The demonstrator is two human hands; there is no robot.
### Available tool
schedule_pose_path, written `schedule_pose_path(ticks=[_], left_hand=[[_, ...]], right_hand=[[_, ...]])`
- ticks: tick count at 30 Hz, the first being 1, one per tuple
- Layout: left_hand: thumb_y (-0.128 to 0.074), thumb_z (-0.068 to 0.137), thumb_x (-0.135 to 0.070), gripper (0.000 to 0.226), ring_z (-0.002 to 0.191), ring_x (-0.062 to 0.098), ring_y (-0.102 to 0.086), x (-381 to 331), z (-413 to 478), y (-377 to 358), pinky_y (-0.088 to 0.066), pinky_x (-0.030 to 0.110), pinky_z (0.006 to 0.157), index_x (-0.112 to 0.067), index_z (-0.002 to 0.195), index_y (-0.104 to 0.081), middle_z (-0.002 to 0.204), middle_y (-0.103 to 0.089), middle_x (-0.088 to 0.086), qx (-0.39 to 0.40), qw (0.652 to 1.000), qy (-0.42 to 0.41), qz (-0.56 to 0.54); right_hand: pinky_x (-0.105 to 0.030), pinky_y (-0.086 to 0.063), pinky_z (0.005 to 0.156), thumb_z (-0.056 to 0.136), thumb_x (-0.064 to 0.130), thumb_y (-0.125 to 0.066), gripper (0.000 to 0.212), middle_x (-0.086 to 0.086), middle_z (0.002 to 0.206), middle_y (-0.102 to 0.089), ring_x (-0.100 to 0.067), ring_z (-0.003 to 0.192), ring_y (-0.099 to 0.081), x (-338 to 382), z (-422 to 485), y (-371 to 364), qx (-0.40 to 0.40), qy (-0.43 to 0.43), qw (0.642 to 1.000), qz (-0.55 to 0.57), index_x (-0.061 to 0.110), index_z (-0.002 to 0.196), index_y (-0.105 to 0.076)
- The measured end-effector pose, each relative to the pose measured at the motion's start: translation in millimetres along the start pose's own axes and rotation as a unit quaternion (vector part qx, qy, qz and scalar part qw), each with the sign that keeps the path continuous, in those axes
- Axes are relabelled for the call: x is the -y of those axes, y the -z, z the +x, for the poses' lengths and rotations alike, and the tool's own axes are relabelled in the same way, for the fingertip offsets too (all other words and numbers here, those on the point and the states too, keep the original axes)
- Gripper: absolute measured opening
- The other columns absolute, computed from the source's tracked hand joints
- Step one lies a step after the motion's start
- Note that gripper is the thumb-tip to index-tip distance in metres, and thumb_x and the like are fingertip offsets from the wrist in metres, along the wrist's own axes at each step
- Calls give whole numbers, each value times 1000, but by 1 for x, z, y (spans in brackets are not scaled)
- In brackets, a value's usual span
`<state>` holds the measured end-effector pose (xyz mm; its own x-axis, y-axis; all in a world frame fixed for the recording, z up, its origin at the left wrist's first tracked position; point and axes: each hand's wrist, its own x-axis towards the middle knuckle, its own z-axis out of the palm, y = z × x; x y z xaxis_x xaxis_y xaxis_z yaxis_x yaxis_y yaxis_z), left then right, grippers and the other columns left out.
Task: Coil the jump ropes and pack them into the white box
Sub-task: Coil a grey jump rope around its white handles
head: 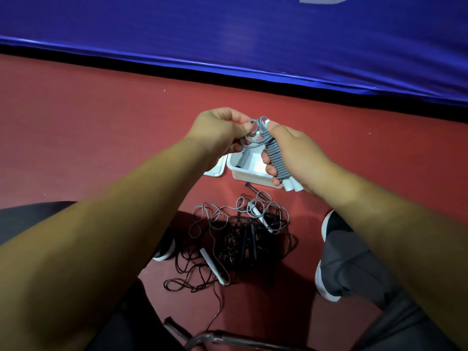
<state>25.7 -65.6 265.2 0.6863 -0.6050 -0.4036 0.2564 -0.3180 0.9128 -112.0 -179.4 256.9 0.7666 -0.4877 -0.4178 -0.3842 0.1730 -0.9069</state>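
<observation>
Grip check: your right hand [296, 153] curls round the coiled grey jump rope [274, 153], your left hand [215, 133] pinching its loose loops at 9 o'clock. Below, the white box [249, 174] holds something dark, tangled ropes [240, 236] at its 6 o'clock.

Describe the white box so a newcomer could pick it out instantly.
Start at the blue barrier edging the red floor. Between it and the tangled rope pile sits the white box. It is the only deep open tub; a flat white lid lies just left of it.
</observation>
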Motion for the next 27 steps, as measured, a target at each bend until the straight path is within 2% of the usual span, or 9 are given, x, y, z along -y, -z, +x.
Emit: schedule_pose_path(ticks=[3,6,13,16,20,23,27], left_hand=[[-71,96,0,7,63,16,-67,-1,0,2,-57,24,60,-6,92,-72,80,-76,11,2,1000,4,-20],[-72,95,2,5,74,22,-70,-1,1,1,-62,31,75,-2,95,-74,94,-78,22,8,999,5,-49],[-72,93,3,10,86,29,-71,1,0,-2,-64,41,91,5,101,-77,106,-76,29,1,996,14,-91],[-70,95,4,8,78,24,-69,0,-1,-2,-65,38,88,2,97,-77,93,-76,23,7,994,14,-104],[-69,95,6,10,71,20,-72,5,-2,-2,-63,29,76,0,99,-75,91,-77,18,6,994,4,-108],[-69,95,7,9,69,21,-71,9,-5,-2,-63,31,76,1,99,-73,86,-76,17,-2,996,-21,-86],[-71,92,8,10,71,23,-71,11,-7,-5,-64,34,76,0,98,-73,83,-76,17,-15,997,-53,-58]], right_hand=[[-39,-49,54,108,54,-51,36,-12,80,-62,-26,54,-53,1,0,0,0,6,1000,1,22,107,-67],[-42,-50,55,108,54,-50,37,-11,80,-63,-26,56,-54,2,0,1,1,7,1000,-10,21,108,-67],[-45,-51,59,109,56,-47,36,-9,81,-63,-26,58,-55,1,0,1,11,14,999,-41,24,113,-66],[-47,-52,61,108,57,-47,36,-9,82,-63,-26,60,-55,1,-1,2,18,17,999,-43,26,111,-66],[-41,-51,57,111,54,-44,40,-11,84,-60,-25,59,-54,0,-1,3,42,13,999,-31,20,120,-63],[-38,-51,56,112,53,-43,40,-11,83,-60,-24,58,-54,-2,-1,3,59,12,998,-35,19,121,-63],[-41,-54,56,112,55,-42,36,-10,86,-62,-22,59,-56,-2,0,6,57,18,995,-77,25,114,-62]])
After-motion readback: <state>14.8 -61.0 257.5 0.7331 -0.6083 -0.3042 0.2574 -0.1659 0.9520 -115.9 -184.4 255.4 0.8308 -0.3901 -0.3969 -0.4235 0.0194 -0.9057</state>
